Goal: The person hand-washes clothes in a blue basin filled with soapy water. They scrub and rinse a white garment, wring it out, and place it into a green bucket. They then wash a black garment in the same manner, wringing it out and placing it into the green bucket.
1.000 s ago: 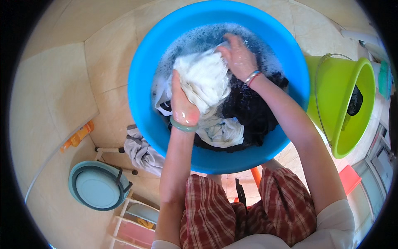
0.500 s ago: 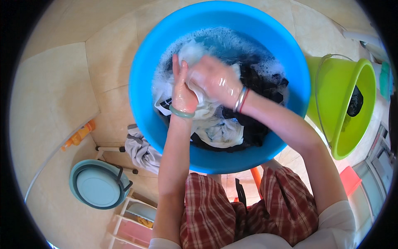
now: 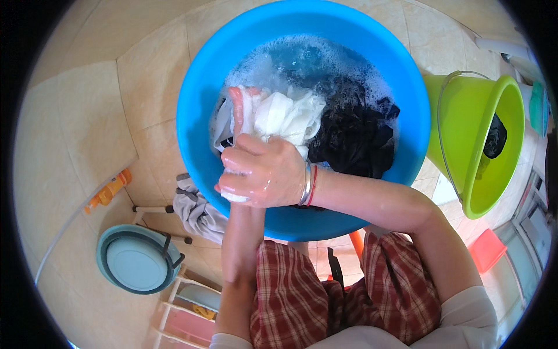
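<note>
White wet cloth (image 3: 285,119) is bunched over soapy water in a large blue tub (image 3: 407,75). My left hand (image 3: 237,111) is partly hidden; a finger and a fingertip show with the white cloth lying between them. My right hand (image 3: 264,173) is closed in a fist over my left wrist, with a bit of white fabric showing under its fingers. Both hands look wet. Dark clothing (image 3: 357,139) lies in the water to the right of the white cloth. Suds float along the far side.
A lime-green bucket (image 3: 450,136) with a wire handle leans at the right, a black item inside. Left of the tub are a grey-white cloth (image 3: 197,209), a pale blue basin (image 3: 136,264), an orange bottle (image 3: 108,190) and a white rack (image 3: 168,305).
My right hand has come down toward me, from beside my left palm onto the left wrist. White cloth now covers much of the left hand.
</note>
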`<state>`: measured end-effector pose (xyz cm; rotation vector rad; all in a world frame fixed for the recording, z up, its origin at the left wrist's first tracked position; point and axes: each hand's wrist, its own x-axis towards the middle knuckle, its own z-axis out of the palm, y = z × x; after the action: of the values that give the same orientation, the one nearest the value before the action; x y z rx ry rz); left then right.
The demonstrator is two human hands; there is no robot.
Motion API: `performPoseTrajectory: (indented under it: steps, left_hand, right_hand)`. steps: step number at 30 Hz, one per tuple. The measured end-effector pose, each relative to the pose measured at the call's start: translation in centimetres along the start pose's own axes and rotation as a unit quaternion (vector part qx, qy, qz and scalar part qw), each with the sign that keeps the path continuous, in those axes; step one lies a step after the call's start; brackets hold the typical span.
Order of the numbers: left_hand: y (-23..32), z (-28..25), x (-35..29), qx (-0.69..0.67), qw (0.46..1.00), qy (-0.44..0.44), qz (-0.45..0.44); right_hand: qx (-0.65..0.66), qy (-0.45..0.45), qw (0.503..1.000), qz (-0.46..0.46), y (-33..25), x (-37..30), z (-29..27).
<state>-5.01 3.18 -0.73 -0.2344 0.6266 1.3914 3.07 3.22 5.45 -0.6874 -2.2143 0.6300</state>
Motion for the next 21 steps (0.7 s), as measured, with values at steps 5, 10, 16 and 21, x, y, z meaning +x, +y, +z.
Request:
performPoseTrajectory:
  steps: [5, 10, 16, 21]
  left_hand:
    - [0.1, -0.1, -0.7, 0.001, 0.999, 0.036, -0.008]
    - [-1.3, 1.6, -1.5, 0.051, 0.985, 0.162, 0.004]
    - [-3.5, -0.9, 0.6, 0.015, 0.989, 0.149, -0.021]
    - [-1.0, -2.3, 2.4, 0.161, 0.969, 0.175, 0.071]
  right_hand:
    - [0.044, 0.028, 0.999, 0.012, 1.9, 0.3, 0.2]
    - [-0.014, -0.026, 0.986, 0.161, 6.9, -0.5, 0.2]
    - [-0.143, -0.119, 0.913, 0.364, 15.8, -3.5, -1.7]
    - [-0.199, -0.151, 0.93, 0.27, 16.8, -7.0, -3.1]
